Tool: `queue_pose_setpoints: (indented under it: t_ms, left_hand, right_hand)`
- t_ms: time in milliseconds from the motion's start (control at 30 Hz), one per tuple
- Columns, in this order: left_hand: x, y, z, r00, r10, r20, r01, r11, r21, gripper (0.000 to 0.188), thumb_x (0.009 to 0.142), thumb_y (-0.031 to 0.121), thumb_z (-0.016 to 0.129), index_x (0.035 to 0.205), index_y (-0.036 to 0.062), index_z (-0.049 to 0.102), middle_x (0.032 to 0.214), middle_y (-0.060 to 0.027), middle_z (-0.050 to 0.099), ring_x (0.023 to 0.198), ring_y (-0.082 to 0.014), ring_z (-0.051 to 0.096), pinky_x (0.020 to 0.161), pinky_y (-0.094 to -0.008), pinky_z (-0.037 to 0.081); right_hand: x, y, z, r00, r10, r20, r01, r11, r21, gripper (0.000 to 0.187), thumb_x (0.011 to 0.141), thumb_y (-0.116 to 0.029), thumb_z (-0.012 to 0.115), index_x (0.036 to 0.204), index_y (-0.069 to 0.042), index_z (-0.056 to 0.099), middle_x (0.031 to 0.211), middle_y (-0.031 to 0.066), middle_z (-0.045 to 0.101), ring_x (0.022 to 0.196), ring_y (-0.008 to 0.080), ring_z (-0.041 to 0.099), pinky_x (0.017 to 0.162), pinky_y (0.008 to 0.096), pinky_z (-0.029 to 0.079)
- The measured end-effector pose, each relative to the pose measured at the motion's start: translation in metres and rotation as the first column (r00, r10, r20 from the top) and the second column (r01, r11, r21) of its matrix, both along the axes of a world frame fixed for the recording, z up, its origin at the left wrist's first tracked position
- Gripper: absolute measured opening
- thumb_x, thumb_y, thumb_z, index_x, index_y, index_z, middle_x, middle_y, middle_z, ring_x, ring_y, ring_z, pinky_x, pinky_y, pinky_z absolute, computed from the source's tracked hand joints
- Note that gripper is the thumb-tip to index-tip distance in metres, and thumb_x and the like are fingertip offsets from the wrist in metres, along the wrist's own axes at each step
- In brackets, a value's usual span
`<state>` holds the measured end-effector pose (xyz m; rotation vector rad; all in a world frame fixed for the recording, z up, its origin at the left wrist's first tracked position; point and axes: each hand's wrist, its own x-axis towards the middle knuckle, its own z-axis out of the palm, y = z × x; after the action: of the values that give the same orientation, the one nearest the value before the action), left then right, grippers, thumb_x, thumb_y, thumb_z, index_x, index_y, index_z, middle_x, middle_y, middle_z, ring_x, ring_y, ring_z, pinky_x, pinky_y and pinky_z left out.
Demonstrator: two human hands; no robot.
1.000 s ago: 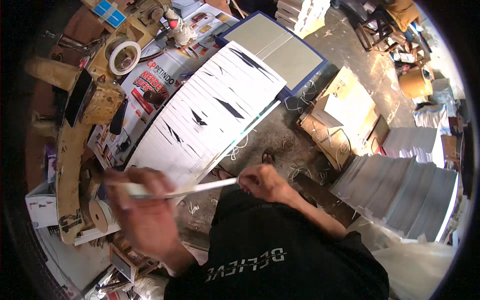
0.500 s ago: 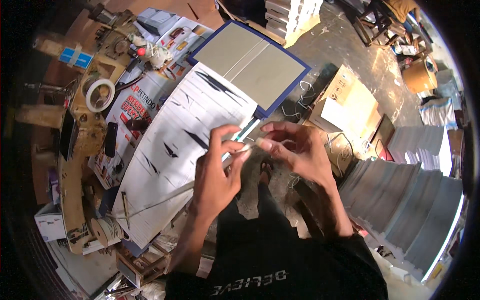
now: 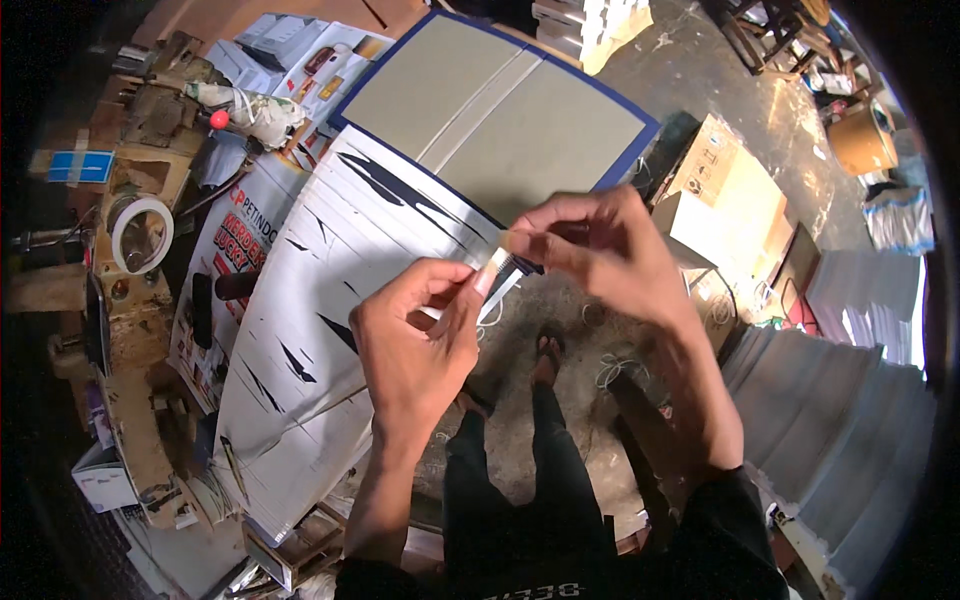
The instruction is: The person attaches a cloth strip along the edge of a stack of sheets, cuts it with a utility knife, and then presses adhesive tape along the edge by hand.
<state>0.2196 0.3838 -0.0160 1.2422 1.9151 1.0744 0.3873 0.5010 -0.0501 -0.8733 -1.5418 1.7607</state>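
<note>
Along the bench's [image 3: 225,272] right side I see the white block [image 3: 275,330], streaked black. My left grip [image 3: 415,345] pinches the tape [image 3: 433,313] above the block's right edge: held up, not yet laid down. The cover [image 3: 560,130] lies open past the far end, judged unassembled. My right grip [image 3: 615,260] pinches the tape's tip.

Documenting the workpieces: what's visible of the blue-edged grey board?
The blue-edged grey board looks stiff: two plain greyish panels, a narrow central strip between two pale lines, and a dark blue border. It lies open and flat, diagonal in view, beyond the white, black-streaked surface, whose far edge runs along its near one. The right hand hides part of its right edge; whether they touch, I can't tell.
</note>
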Motion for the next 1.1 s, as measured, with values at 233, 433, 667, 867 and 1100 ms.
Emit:
queue_pose_setpoints:
  t_ms: [233,433,667,867,1100]
  left_hand:
    - [-0.002,0.010,-0.014,0.993,0.108,0.051,-0.110,0.994,0.026,0.015,0.092,0.005,0.076,0.091,-0.0072,0.068,0.075,-0.0061,0.070,0.064,-0.0052,0.060,0.057,-0.0209,0.046]
    - [0.003,0.011,-0.016,0.989,0.133,-0.058,-0.133,0.991,0.011,0.015,0.090,0.006,0.078,0.089,-0.0054,0.069,0.071,-0.0044,0.069,0.062,-0.0040,0.059,0.054,-0.0192,0.043]
    - [0.009,0.015,-0.014,0.979,0.183,-0.091,-0.185,0.983,-0.009,0.015,0.089,0.006,0.080,0.085,-0.0034,0.069,0.067,-0.0053,0.069,0.060,-0.0039,0.061,0.053,-0.0181,0.041]
    - [0.012,0.016,-0.014,0.974,0.205,-0.092,-0.207,0.978,-0.007,0.013,0.089,0.004,0.079,0.086,-0.0034,0.069,0.068,-0.0067,0.070,0.061,-0.0041,0.062,0.053,-0.0182,0.041]
    - [0.006,0.015,-0.014,0.987,0.128,-0.092,-0.127,0.992,0.020,0.011,0.091,0.003,0.078,0.088,-0.0035,0.069,0.067,-0.0050,0.070,0.062,-0.0031,0.062,0.054,-0.0171,0.042]
  right_hand:
    - [-0.015,0.026,-0.026,0.981,0.191,-0.026,-0.188,0.979,0.072,0.013,0.088,-0.002,0.074,0.097,0.006,0.078,0.080,0.0056,0.075,0.072,0.0074,0.064,0.067,0.0253,0.054]
    - [-0.015,0.026,-0.035,0.984,0.160,-0.078,-0.149,0.981,0.126,0.012,0.087,-0.004,0.076,0.095,0.005,0.079,0.074,0.0057,0.074,0.069,0.0071,0.063,0.064,0.0255,0.054]
    - [-0.010,0.022,-0.036,0.988,0.152,-0.008,-0.149,0.977,0.153,0.016,0.089,0.013,0.064,0.100,0.008,0.075,0.093,0.0145,0.077,0.089,0.0169,0.075,0.082,0.0284,0.061]
    - [-0.011,0.015,-0.038,0.994,0.105,-0.009,-0.104,0.989,0.105,0.018,0.087,0.012,0.066,0.101,0.007,0.076,0.094,0.0149,0.077,0.088,0.0176,0.075,0.081,0.0285,0.061]
    - [-0.010,0.009,-0.036,0.998,0.050,-0.030,-0.042,0.971,0.235,0.017,0.086,0.011,0.067,0.101,0.009,0.075,0.094,0.0160,0.076,0.089,0.0186,0.075,0.082,0.0293,0.061]
